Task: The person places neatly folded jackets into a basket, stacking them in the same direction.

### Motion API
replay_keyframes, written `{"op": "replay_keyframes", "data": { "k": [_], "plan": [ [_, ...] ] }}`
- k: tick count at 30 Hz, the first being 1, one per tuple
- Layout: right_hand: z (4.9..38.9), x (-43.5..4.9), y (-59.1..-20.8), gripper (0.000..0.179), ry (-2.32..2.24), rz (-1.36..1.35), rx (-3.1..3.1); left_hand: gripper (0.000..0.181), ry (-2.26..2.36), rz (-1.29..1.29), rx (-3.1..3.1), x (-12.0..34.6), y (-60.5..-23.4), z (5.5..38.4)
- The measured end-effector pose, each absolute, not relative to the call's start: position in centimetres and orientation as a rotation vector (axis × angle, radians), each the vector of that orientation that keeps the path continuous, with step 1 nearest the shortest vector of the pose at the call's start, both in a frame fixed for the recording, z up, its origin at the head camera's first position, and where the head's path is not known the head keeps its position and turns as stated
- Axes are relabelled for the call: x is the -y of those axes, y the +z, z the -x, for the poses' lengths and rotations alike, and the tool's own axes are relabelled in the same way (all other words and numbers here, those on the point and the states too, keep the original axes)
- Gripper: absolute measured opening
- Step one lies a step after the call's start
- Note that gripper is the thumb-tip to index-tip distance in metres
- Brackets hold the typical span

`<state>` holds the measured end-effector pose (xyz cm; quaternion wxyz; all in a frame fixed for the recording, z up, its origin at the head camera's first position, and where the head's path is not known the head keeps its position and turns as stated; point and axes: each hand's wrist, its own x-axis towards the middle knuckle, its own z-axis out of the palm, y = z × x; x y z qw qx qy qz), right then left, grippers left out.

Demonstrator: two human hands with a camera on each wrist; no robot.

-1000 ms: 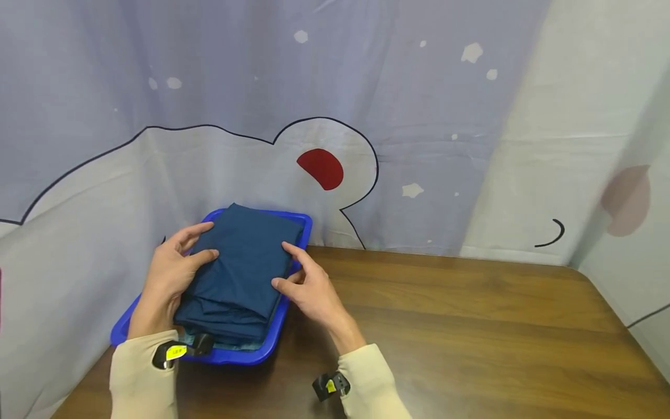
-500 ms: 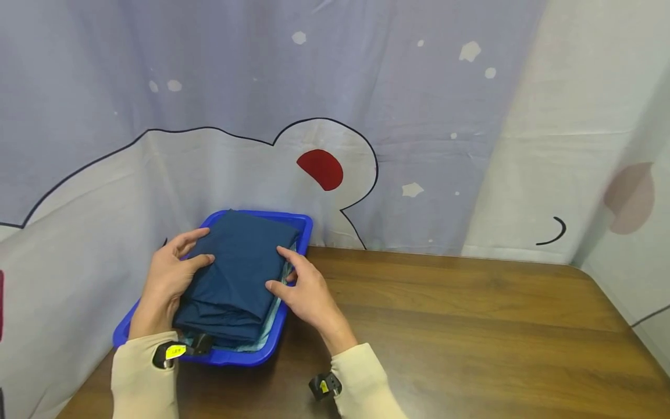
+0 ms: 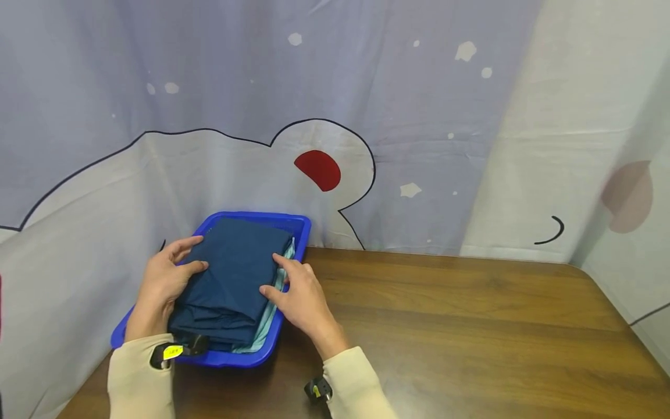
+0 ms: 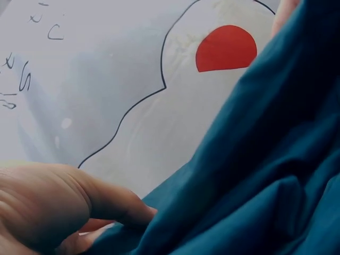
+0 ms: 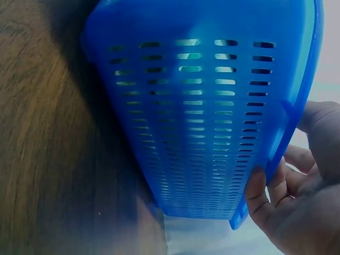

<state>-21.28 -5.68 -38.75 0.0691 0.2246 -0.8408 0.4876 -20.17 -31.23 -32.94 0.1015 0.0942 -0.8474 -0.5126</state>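
Observation:
A folded dark blue garment [image 3: 235,273] lies on top of a pile in a blue plastic basket [image 3: 235,359]. Under its right side, a strip of light teal cloth [image 3: 267,329] shows. My left hand [image 3: 164,279] holds the garment's left side; the left wrist view shows its fingertips against the cloth [image 4: 255,159], partly hidden by folds. Across from it, my right hand [image 3: 303,299] holds the right side, thumb and index finger on the cloth. In the right wrist view, that hand [image 5: 308,212] reaches over the rim, with a fingertip by the slotted outer wall [image 5: 196,106].
The basket stands at the left on a brown wooden table [image 3: 471,326]. Close behind it hangs a pale curtain [image 3: 235,169] with a printed cartoon, which also runs along the left side. Each wrist carries a black strapped camera [image 3: 316,389].
Both hands have shifted slightly left and toward the person, and the dark blue garment has moved with them. More of the teal cloth and the basket's far inner wall now shows.

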Motion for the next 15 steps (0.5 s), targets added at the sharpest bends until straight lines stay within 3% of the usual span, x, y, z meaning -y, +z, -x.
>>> {"op": "replay_keyframes", "data": {
  "k": [15],
  "plan": [
    [21.14, 4.84, -38.15, 0.057, 1.683, -0.701, 2.439, 0.071, -1.144, -0.389, 2.656, 30.96, -32.70, 20.12]
  ]
}}
